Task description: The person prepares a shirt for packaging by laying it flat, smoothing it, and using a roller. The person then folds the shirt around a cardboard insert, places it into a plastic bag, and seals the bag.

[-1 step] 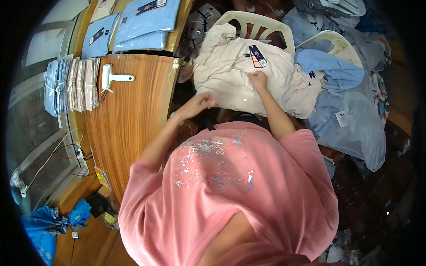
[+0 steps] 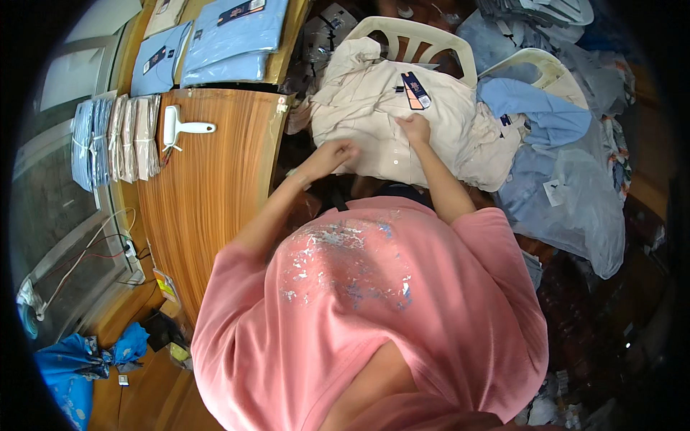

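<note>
A cream buttoned shirt [image 2: 374,129] lies spread over a white plastic chair [image 2: 460,54] in front of me. A navy and orange hang tag [image 2: 415,91] rests on its upper part. My right hand [image 2: 415,129] pinches the shirt's cloth near the button line, just below the tag. Over the lower left of the shirt is my left hand [image 2: 336,156], its fingers curled together; whether cloth is between them is hidden.
On the left, a wooden table [image 2: 215,208] carries a white lint roller [image 2: 183,128], bundled packed garments [image 2: 115,140] and bagged blue shirts [image 2: 233,43]. To the right, a blue garment [image 2: 532,108] and clear plastic bags [image 2: 575,208] hang over a second chair [image 2: 568,79].
My left hand has moved right and slightly up, from the shirt's left edge to over its cloth. My right hand keeps its pinch, barely shifted.
</note>
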Motion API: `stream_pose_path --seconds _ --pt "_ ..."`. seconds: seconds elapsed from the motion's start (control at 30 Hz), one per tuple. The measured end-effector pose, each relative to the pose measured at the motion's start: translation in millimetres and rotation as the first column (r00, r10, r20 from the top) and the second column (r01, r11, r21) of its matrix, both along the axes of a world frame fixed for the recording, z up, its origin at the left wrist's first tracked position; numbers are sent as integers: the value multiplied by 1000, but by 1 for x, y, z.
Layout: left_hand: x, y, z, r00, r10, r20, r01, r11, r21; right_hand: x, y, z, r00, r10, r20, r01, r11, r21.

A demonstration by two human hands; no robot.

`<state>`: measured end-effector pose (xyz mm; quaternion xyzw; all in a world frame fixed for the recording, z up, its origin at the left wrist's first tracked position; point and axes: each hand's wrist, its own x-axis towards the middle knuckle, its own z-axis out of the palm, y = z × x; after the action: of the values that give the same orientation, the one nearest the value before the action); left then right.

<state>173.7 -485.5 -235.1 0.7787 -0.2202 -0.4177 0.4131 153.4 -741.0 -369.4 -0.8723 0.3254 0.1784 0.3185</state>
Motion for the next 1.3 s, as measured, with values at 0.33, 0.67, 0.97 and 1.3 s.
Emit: stream_pose_path --seconds 0.33,0.67,0.97,1.3 --pt "70 -82 -96 575 -443 688 303 896 324 18 14 6 949 310 -65 -316 938 -143" --pt "74 -87 -5 626 -216 750 365 930 -37 0 12 76 855 -307 417 -160 609 777" --pt "68 -34 119 478 94 873 404 860 -313 -42 63 116 705 -251 663 -110 885 452" --pt "29 28 226 900 86 428 165 841 -515 -41 -37 316 792 -19 610 -378 770 514"
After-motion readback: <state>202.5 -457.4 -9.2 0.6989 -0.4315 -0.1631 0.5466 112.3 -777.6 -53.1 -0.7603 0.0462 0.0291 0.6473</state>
